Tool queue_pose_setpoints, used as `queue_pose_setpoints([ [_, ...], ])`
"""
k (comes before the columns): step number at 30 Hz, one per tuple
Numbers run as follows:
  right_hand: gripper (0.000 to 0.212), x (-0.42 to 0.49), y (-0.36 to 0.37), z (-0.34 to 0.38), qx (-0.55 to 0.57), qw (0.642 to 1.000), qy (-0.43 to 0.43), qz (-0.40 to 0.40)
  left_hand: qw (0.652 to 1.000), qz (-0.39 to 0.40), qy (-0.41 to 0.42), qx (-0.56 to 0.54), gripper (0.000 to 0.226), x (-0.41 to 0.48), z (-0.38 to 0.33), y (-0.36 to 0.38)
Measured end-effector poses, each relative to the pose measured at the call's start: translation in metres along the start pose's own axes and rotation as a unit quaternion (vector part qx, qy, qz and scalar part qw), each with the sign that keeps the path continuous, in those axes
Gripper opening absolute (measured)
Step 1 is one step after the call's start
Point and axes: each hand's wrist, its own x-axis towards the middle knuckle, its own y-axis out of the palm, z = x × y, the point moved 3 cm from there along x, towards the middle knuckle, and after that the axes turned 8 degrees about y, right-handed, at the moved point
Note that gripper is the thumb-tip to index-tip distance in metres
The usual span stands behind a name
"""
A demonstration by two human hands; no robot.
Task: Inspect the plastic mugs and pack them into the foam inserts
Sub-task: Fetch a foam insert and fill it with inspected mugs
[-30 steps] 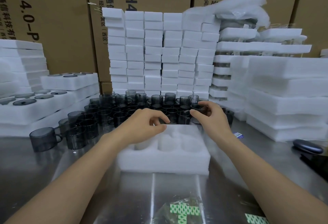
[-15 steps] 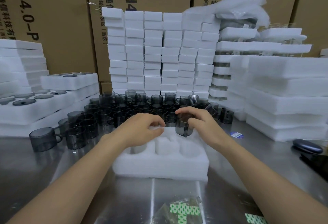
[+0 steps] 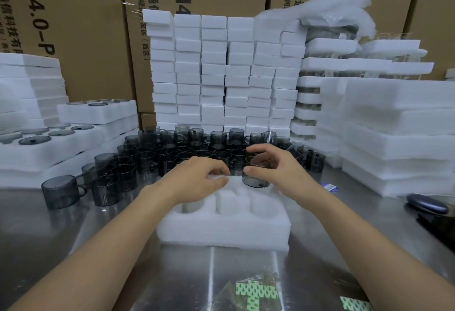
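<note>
Head view: right hand grips mug, seemingly above foam insert.

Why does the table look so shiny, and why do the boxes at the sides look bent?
In the head view, the metal table mirrors the overhead light as pale streaks of glare; the wide-angle lens bows the cardboard boxes and foam stacks near the edges; the right hand and its grey mug look slightly soft.
</note>
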Motion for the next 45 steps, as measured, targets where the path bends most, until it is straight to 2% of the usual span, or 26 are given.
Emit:
queue_pose_setpoints([
  [2,0.031,0.0,-0.002,0.002,0.002,1.0,0.007,0.018,1.0,0.001,-0.001,0.001,0.02,-0.001,0.0,0.0],
  [15,0.029,-0.001,0.002,0.002,-0.089,0.992,-0.003,0.091,1.0,0.006,-0.005,-0.002,0.02,-0.001,-0.001,0.0],
  [24,0.025,-0.004,0.005,0.001,-0.136,0.989,-0.026,0.051,1.0,0.008,-0.004,0.001,0.021,-0.001,-0.002,-0.001],
  [26,0.022,-0.005,0.006,0.0,-0.159,0.986,-0.039,0.019,1.0,0.009,-0.004,0.0,0.021,-0.002,-0.002,-0.001],
  [29,0.041,-0.01,0.007,0.006,-0.221,0.97,-0.095,-0.026,1.0,0.009,-0.005,-0.002,0.022,-0.002,-0.003,-0.002],
  [32,0.064,-0.015,0.013,0.019,-0.221,0.963,-0.143,-0.049,1.0,0.008,-0.006,-0.007,0.022,-0.002,-0.003,-0.001],
  [34,0.07,-0.013,0.02,0.021,-0.283,0.952,-0.122,-0.006,1.0,0.007,-0.001,-0.008,0.015,-0.001,-0.002,-0.001],
  [36,0.076,-0.01,0.031,0.012,-0.393,0.912,-0.059,0.103,1.0,0.004,0.003,-0.011,0.013,-0.001,-0.003,0.0],
  [37,0.081,-0.01,0.034,0.007,-0.413,0.899,-0.024,0.145,1.0,0.004,0.002,-0.012,0.016,-0.002,-0.003,0.0],
  [39,0.087,-0.009,0.035,0.002,-0.398,0.902,0.001,0.169,1.0,0.005,0.0,-0.014,0.021,-0.001,-0.003,0.0],
  [41,0.084,-0.01,0.033,0.002,-0.358,0.924,-0.023,0.136,1.0,0.007,0.002,-0.015,0.022,-0.001,-0.003,0.0],
  [43,0.081,-0.01,0.026,0.006,-0.296,0.952,-0.062,0.054,1.0,0.007,0.004,-0.011,0.021,-0.001,-0.002,0.0],
  [45,0.08,-0.009,0.02,0.011,-0.273,0.956,-0.109,-0.024,1.0,0.009,0.002,-0.007,0.023,-0.001,-0.002,-0.001],
])
